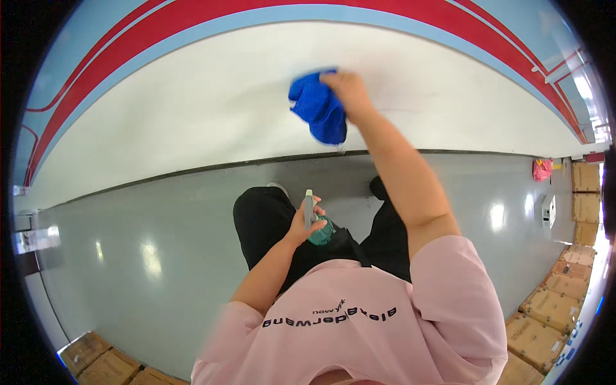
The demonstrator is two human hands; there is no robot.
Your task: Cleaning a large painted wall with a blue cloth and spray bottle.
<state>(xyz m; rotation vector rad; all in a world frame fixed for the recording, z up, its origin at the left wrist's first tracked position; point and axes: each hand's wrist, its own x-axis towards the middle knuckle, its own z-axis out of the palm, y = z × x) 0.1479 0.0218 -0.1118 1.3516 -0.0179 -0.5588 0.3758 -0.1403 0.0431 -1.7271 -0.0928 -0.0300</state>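
Spray bottle (pixel 317 226) body mostly behind the left hand (pixel 305 223), cardboard boxes (pixel 545 321) cut off at the rim

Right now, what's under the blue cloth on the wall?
The blue cloth, pressed by the right hand, lies flat against the white wall. Around it the wall looks plain white; the patch directly beneath is covered and cannot be seen.

A glossy grey floor (pixel 160 256) carries brown cardboard boxes (pixel 552 308) along its edges.

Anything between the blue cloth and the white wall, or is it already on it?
Nothing visible. The right hand presses the blue cloth flat on the white wall. The left hand holds a spray bottle low, clear of it.
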